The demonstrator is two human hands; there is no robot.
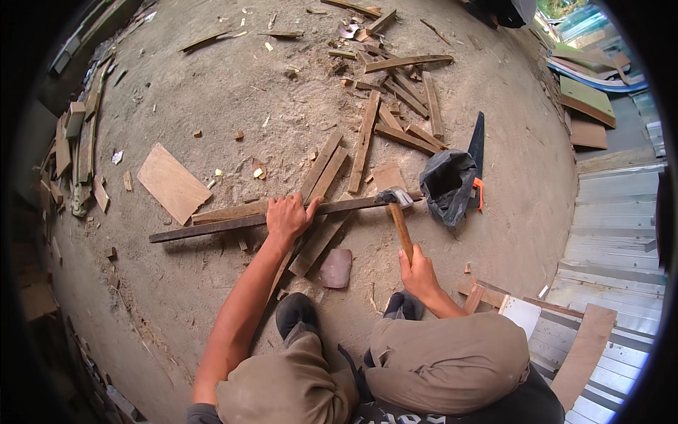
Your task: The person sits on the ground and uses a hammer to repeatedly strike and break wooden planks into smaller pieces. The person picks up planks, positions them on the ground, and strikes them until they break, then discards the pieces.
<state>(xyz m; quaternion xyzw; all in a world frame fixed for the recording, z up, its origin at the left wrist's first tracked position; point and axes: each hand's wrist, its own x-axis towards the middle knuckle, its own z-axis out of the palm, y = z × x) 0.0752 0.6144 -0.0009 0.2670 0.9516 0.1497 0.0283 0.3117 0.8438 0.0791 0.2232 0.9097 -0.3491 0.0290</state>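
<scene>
My left hand point(288, 219) grips a long dark wooden strip point(205, 230) near its middle. The strip lies slantwise over other lengths of wood, including a paler one point(233, 212) just behind it and a short thick piece point(318, 246) crossing beneath. In my right hand point(419, 274) is a claw hammer point(402, 230), held by its wooden handle. Its metal head is at the strip's right end; whether the two touch I cannot tell. A pinkish flat block point(336, 268) lies on the ground between my hands, ahead of my shoes.
Right of the hammer stands an open black bag point(449, 185), beside a handsaw point(477, 141) with an orange handle. A wood pile point(402, 85) lies farther off. At left are a thin flat board point(173, 182) and stacked offcuts point(88, 141). Corrugated metal sheets point(607, 233) line the right side.
</scene>
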